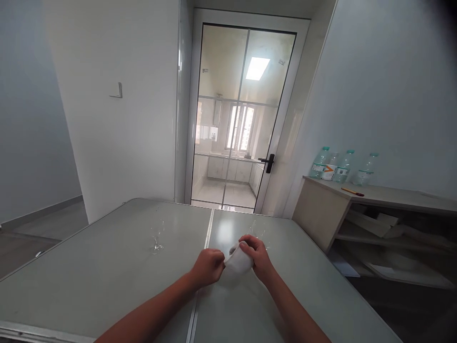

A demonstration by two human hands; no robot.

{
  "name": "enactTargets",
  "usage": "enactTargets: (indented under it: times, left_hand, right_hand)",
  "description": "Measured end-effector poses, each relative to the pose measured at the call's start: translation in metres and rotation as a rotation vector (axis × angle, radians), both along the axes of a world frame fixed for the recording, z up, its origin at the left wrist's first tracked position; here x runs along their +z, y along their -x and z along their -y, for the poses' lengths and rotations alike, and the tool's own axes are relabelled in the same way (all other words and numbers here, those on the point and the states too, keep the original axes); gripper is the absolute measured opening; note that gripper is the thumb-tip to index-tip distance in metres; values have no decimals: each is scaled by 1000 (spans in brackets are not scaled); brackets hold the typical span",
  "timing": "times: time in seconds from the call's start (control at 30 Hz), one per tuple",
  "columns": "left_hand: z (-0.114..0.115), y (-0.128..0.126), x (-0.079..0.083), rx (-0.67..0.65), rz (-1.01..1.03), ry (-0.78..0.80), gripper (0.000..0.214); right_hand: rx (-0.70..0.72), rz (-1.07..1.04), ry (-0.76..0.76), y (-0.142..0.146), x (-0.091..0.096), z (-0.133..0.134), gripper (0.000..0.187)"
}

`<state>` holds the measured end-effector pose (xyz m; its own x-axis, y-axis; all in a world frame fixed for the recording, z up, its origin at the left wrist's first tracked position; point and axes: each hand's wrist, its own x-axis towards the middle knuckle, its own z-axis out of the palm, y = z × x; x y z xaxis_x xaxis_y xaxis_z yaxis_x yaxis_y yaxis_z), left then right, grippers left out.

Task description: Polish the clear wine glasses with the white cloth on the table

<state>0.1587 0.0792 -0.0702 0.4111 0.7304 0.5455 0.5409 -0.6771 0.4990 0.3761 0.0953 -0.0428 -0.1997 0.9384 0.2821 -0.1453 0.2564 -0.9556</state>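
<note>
White cloth (241, 261), it seems, is above the table (89, 267), clamped by the fingers of the right hand (260, 258) and the left hand (208, 267): grip made, but its handling apparently unfinished.

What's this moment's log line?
left hand: pinching white item, left edge; right hand: gripping its right side; height: above table; nearby: clear glass, left of hands

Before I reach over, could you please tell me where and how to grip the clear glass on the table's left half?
I'd pinch the clear glass by its stem, coming from its right, the side nearer the left hand: it seems to stand upright, slim between its foot and faint bowl.
</note>
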Motion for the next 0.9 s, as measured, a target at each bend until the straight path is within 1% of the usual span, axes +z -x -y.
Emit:
enactTargets:
  times: [0.03, 0.1, 0.17, 0.2, 0.3, 0.4, 0.47, 0.5, 0.57, 0.67, 0.77, 0.83, 0.87, 0.9]
  left_hand:
    - [1, 2, -1, 10, -39, -84, 31]
    - [2, 5, -1, 16, -105, -212, 26]
    - [1, 7, -1, 11, -147, -283, 26]
    - [1, 8, -1, 14, -159, -301, 27]
    - [-2, 8, -3, 38, -164, -317, 26]
    - [-3, 6, -6, 45, -149, -315, 22]
    - [-2, 5, -6, 35, -119, -268, 22]
    - [-2, 4, -6, 21, -96, -219, 23]
    - [-2, 4, -4, -23, -41, -93, 29]
    - [-5, 5, -2, -80, 31, 57, 36]
    - [-9, 4, -1, -27, 123, 166, 42]
    - [-12, 3, -1, 36, 181, 220, 45]
    - [-12, 3, -1, 54, 192, 228, 46]
    - [-12, 2, -1, 63, 187, 224, 46]
  right_hand:
    - [23, -11, 37, 0, 1, 2, 31]
    - [134, -3, 97, 1, 4, 6, 35]
    - [248, 10, 124, 2, 6, 10, 35]
    - [272, 6, 125, 2, 6, 10, 33]
    - [223, -19, 95, 5, 1, 8, 27]
    - [155, -17, 83, 6, -5, 2, 30]
    - [91, 26, 76, 5, -8, -1, 30]
    - [44, 65, 58, 4, -8, -3, 29]
    - [-63, 174, -38, 3, -6, -5, 24]
    - [-184, 329, -302, 1, -4, -5, 22]
    - [-320, 365, -531, 0, -7, -1, 22]
    - [-449, 326, -628, 0, -11, 2, 19]
    - [-495, 307, -662, 0, -12, 3, 18]
    - [-505, 302, -689, 1, -13, 4, 18]
